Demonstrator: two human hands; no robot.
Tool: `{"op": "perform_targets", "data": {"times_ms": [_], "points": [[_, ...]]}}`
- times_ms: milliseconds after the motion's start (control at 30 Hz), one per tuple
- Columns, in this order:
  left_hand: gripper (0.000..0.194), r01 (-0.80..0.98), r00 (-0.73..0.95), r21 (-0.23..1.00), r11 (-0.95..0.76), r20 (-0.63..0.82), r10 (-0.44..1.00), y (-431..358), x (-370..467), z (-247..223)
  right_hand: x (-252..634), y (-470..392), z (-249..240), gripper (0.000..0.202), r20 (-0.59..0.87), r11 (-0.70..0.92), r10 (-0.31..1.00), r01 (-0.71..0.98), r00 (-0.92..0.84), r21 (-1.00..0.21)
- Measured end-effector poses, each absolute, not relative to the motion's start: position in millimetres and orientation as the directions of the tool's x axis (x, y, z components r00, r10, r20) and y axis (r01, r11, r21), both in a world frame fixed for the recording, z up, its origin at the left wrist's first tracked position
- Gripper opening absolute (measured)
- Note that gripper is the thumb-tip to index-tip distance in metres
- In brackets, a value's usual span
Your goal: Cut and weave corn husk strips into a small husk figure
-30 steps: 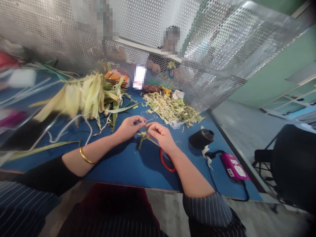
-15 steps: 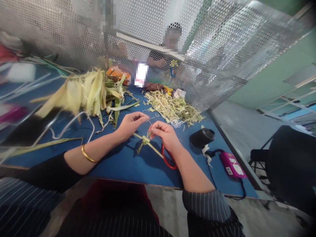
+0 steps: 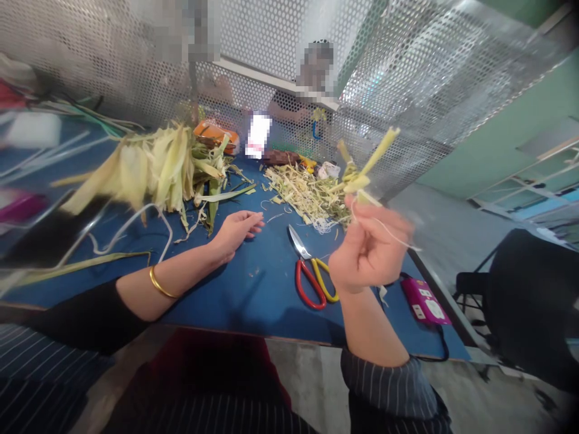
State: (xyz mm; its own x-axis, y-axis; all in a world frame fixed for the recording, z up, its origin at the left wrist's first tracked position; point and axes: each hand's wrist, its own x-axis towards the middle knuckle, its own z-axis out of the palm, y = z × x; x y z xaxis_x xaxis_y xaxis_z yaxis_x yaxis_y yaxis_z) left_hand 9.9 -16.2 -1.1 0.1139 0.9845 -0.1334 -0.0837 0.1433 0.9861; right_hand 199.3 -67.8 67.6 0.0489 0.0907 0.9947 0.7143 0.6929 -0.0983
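My right hand (image 3: pixel 368 250) is raised above the blue table (image 3: pixel 253 301), fingers closed on a small woven piece of pale green leaf strips (image 3: pixel 362 172) with a thin white thread trailing from it. My left hand (image 3: pixel 235 232) rests on the table with loosely curled fingers, holding nothing that I can see. Scissors (image 3: pixel 310 274) with red and yellow handles lie on the table between my two hands, just left of my right wrist.
A heap of corn husks (image 3: pixel 154 169) lies at the back left, a pile of cut leaf scraps (image 3: pixel 307 196) at the back middle. A pink device (image 3: pixel 425 301) with a black cable sits at the right edge. Perforated metal screens (image 3: pixel 407 90) wall the table; people sit behind them.
My right hand has lifted the woven leaf piece up and to the right, off the table. My left hand let go of it and stayed low. The scissors are now uncovered.
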Motion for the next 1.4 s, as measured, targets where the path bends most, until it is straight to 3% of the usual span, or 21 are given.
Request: {"op": "perform_targets", "data": {"times_ms": [267,467,733,800,900,1000,1100,1267,1400], "points": [[0.022,-0.054,0.139,0.990,0.131,-0.122,0.983,-18,9,0,198,-71,70,0.025,0.997,0.694,0.067,0.720,-0.037,-0.020],[0.022,-0.035,0.150,0.996,0.080,-0.074,0.986,-20,10,4,195,-70,64,0.025,0.996,0.701,0.088,0.710,0.008,-0.068],[0.021,-0.014,0.183,0.997,0.076,-0.072,0.980,-18,10,-3,196,-66,59,0.029,0.997,0.724,0.069,0.690,-0.040,-0.023],[0.022,-0.018,0.162,0.999,0.050,-0.046,0.986,-18,11,-3,196,-64,59,0.023,0.988,0.735,0.150,0.671,-0.026,-0.094],[0.030,-0.034,0.058,0.997,-0.070,0.072,0.996,-19,10,0,194,-60,57,0.009,0.905,0.752,0.425,0.554,0.007,-0.358],[0.039,-0.026,-0.067,0.970,-0.241,0.239,0.969,-20,6,10,193,-56,53,0.007,0.698,0.660,0.716,0.308,0.018,-0.685],[0.042,-0.028,-0.060,0.961,-0.273,0.271,0.961,-21,3,20,194,-52,47,0.008,0.463,0.466,0.885,0.111,-0.055,-0.878],[0.026,-0.076,0.287,0.987,-0.140,0.156,0.945,-23,2,24,191,-49,38,0.008,0.299,0.295,0.948,-0.051,-0.113,-0.954],[0.025,-0.073,0.390,0.997,-0.039,0.064,0.919,-24,3,20,188,-49,34,0.009,0.267,0.258,0.959,-0.099,-0.094,-0.961]]}}
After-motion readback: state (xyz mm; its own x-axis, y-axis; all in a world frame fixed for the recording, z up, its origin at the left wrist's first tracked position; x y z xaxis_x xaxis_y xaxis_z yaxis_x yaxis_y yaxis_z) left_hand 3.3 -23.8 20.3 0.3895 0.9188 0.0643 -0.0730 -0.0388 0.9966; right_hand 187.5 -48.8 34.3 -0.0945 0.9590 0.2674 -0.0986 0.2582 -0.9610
